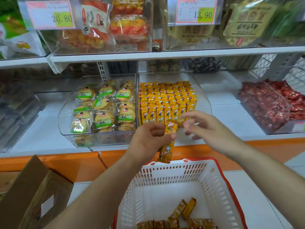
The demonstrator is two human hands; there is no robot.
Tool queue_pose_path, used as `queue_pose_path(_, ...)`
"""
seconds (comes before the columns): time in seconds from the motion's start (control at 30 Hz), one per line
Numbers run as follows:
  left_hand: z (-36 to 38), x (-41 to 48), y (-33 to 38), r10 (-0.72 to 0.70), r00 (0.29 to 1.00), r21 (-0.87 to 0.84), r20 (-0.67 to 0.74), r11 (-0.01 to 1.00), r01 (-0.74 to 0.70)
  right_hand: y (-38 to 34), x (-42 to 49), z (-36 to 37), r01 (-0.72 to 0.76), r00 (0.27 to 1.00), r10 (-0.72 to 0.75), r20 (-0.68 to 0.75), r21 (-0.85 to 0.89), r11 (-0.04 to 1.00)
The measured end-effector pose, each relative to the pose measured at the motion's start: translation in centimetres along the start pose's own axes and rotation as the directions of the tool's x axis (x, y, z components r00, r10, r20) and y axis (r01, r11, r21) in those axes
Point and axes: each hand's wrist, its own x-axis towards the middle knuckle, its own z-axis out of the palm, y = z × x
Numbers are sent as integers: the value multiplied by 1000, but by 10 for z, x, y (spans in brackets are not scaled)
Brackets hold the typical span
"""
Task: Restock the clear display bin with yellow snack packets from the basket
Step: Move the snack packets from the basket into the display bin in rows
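Observation:
The clear display bin [203, 98] on the shelf holds rows of upright yellow snack packets [166, 100]. My left hand [148, 141] grips a small stack of yellow packets [167, 146] just in front of the bin's lower edge, above the basket. My right hand [206, 128] hovers to the right of that stack, blurred, its fingers spread and relaxed near the bin's front row, holding nothing that I can see. The white basket [170, 176] with a red rim sits below, with several yellow packets [183, 215] lying on its bottom.
A clear bin of round green-labelled biscuits [102, 109] stands left of the yellow one. A bin of red packets [272, 103] is at the right. An open cardboard box [33, 192] is at the lower left. Upper shelf bins carry price tags.

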Motion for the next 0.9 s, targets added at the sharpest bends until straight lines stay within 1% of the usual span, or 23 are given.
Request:
queue_pose_path(0.07,7,-6,2,33,998,19,49,999,-34,-2,-8,10,-66,993,57,100,98,993)
queue_pose_path(0.1,10,-8,3,49,997,21,63,998,-51,-3,-9,12,-72,993,59,106,120,990)
queue_pose_path(0.17,15,-11,4,67,995,34,70,997,-69,-3,-10,11,-63,995,51,85,154,986)
queue_pose_path(0.2,16,-12,5,67,995,39,74,997,-70,-3,-11,8,-76,995,62,72,198,977)
queue_pose_path(0.3,17,-11,6,61,996,67,71,996,-66,-2,-14,-4,-134,989,150,-9,395,909)
queue_pose_path(0.33,15,-10,6,66,996,65,52,995,-69,-2,-15,-8,-141,986,167,-23,432,891)
queue_pose_path(0.37,14,-9,7,75,997,45,30,996,-76,-1,-16,-10,-147,985,171,-19,422,894)
queue_pose_path(0.4,12,-7,7,89,996,17,20,996,-90,1,-17,-10,-152,986,164,0,375,915)
queue_pose_path(0.47,11,-6,7,94,995,-62,43,994,-92,5,-19,-7,-160,987,148,67,273,949)
queue_pose_path(0.57,17,-5,8,37,997,-257,67,966,-19,7,-20,1,-182,981,156,118,258,949)
queue_pose_path(0.6,19,-4,9,27,998,-278,57,961,-10,7,-21,3,-183,979,155,130,242,953)
queue_pose_path(0.63,20,-2,9,31,998,-263,46,965,-18,7,-21,4,-171,980,148,130,186,968)
queue_pose_path(0.67,21,-2,9,46,998,-230,38,972,-36,7,-20,3,-144,985,133,106,103,984)
queue_pose_path(0.73,24,1,10,70,997,-176,20,982,-66,3,-17,0,-77,997,77,-22,-18,997)
queue_pose_path(0.77,25,2,10,76,997,-157,12,985,-74,1,-14,-4,-50,994,49,-101,-10,999)
queue_pose_path(0.8,26,3,10,81,997,-144,8,986,-79,-2,-11,-8,-24,988,30,-151,39,999)
queue_pose_path(0.83,28,3,10,89,996,-140,12,986,-86,-5,-8,-13,-2,987,16,-163,85,996)
queue_pose_path(0.87,30,4,11,101,995,-140,24,985,-97,-7,-6,-18,14,989,0,-151,94,995)
queue_pose_path(0.9,33,4,12,115,993,-139,36,984,-109,-9,-3,-22,29,991,-21,-131,59,998)
